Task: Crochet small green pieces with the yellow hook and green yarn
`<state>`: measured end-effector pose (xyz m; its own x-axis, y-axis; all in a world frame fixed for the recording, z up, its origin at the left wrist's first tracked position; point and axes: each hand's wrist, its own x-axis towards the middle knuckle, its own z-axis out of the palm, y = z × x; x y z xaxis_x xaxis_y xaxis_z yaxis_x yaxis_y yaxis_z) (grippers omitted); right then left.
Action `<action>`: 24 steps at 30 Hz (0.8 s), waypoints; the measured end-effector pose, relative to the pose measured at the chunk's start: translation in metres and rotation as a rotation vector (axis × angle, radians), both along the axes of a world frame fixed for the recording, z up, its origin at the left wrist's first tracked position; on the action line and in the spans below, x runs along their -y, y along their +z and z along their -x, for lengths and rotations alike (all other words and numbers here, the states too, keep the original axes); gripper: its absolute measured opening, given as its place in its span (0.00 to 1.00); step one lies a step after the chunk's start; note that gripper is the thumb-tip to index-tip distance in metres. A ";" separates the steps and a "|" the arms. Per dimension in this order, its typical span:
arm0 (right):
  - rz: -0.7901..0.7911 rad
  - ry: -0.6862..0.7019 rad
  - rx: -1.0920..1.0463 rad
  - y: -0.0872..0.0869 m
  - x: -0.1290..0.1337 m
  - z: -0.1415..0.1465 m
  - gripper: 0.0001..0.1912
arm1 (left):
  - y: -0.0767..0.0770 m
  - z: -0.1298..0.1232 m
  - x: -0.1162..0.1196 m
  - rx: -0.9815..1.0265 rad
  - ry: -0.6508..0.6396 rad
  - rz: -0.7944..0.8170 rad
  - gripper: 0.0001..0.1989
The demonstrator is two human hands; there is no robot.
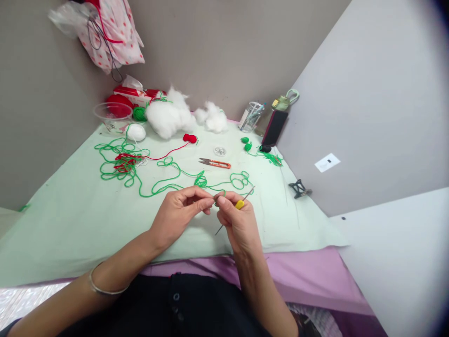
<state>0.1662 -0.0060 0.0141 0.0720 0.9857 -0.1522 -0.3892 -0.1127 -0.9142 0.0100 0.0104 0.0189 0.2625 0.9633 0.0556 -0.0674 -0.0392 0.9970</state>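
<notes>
My left hand (pixel 180 210) and my right hand (pixel 240 220) meet fingertip to fingertip above the near middle of the table. Between them a bit of green yarn (pixel 223 192) shows, pinched by both; most of it is hidden. A crochet hook with a yellow grip (pixel 239 204) passes slantwise through my right hand, its thin metal ends sticking out on either side. Loose green yarn (pixel 168 186) trails over the cloth just beyond the fingers. Orange thread snips (pixel 215 163) lie farther off, pointing left, near a small clear dish of rings (pixel 220 151).
White stuffing (pixel 168 114) is heaped at the back, beside a white yarn ball (pixel 136 132) and a clear tub (pixel 114 119). A small red crocheted piece (pixel 190 138) lies mid-table. Small green pieces (pixel 248 146), a phone (pixel 275 128) and a pen cup (pixel 250 117) occupy the right.
</notes>
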 end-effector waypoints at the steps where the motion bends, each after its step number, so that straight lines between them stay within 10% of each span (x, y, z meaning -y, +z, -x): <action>1: 0.007 -0.008 -0.011 0.000 0.000 0.000 0.16 | 0.000 0.000 -0.001 -0.003 -0.015 0.008 0.08; 11: -0.018 -0.044 -0.037 -0.002 0.000 0.006 0.16 | -0.007 -0.009 0.003 0.025 0.068 -0.103 0.05; 24: -0.039 -0.032 -0.149 -0.003 -0.006 -0.007 0.15 | -0.006 -0.002 -0.004 0.226 -0.025 0.165 0.08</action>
<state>0.1733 0.0002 0.0106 0.0825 0.9887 -0.1254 -0.5239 -0.0640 -0.8494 0.0116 0.0139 0.0127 0.2851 0.9576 -0.0416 -0.2875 0.1268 0.9494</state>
